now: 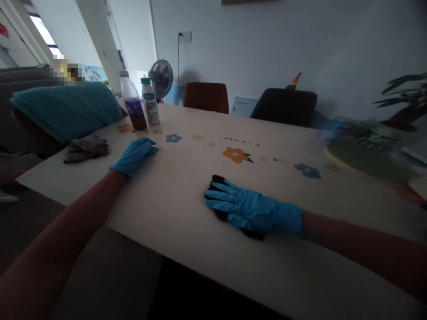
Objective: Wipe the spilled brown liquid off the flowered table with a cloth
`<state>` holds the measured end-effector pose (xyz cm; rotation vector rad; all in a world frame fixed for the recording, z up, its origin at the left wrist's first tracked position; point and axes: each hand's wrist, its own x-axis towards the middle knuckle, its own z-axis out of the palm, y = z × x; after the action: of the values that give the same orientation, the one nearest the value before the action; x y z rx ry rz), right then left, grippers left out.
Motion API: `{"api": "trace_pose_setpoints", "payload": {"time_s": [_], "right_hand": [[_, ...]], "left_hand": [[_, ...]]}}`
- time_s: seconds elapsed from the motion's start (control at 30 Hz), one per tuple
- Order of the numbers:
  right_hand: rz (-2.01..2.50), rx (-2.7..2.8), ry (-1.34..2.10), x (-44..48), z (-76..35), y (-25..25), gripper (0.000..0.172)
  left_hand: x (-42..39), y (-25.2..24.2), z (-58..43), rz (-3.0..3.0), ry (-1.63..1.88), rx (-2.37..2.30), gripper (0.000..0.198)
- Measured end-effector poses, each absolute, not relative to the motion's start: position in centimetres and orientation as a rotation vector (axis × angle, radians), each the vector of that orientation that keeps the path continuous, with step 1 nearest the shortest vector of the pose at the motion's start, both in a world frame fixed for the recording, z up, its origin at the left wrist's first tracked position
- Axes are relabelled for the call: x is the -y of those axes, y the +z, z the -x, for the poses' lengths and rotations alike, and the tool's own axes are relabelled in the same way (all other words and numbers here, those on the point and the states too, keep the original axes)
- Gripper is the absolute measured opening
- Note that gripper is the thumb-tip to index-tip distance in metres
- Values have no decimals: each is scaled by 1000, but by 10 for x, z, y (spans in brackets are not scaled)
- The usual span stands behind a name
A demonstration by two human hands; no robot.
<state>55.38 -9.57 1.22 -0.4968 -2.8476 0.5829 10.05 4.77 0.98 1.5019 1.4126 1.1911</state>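
My right hand (248, 208), in a blue glove, holds a black cloth (219, 215) pressed to the white tabletop (176, 195), its fingers stretched over it. Parts of the cloth stick out past the fingertips and below the palm. On the left, my left hand (137, 155), gloved in blue too, rests on the table with nothing visible in it and its fingers loosely bent. A crumpled grey cloth (87, 149) lies just left of that hand. Beyond it stand a purple-labelled bottle (135, 109) with dark liquid and a white bottle (151, 104) with a green cap.
A teal cloth (70, 106) drapes over a chair at the left. Brown (206, 97) and black (285, 106) chairs stand across the table, with a fan (162, 78) behind the bottles. At the right are a round green mat (363, 158) and a potted plant (405, 95).
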Motion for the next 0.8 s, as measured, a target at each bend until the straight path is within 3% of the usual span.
{"api": "trace_pose_setpoints", "payload": {"time_s": [0.27,0.67,0.8], "right_hand": [[380,2873,534,32,-440,4,59],[1034,2784,377,-83,-358,14,69],[1091,2704,345,-117,-362,10,65]], "left_hand": [[-48,10,-104,-1467,1210,-1373,19],[-47,15,-102,-1499,1148,-1383,21],[-43,17,-103,-1490,1145,-1388,22]]}}
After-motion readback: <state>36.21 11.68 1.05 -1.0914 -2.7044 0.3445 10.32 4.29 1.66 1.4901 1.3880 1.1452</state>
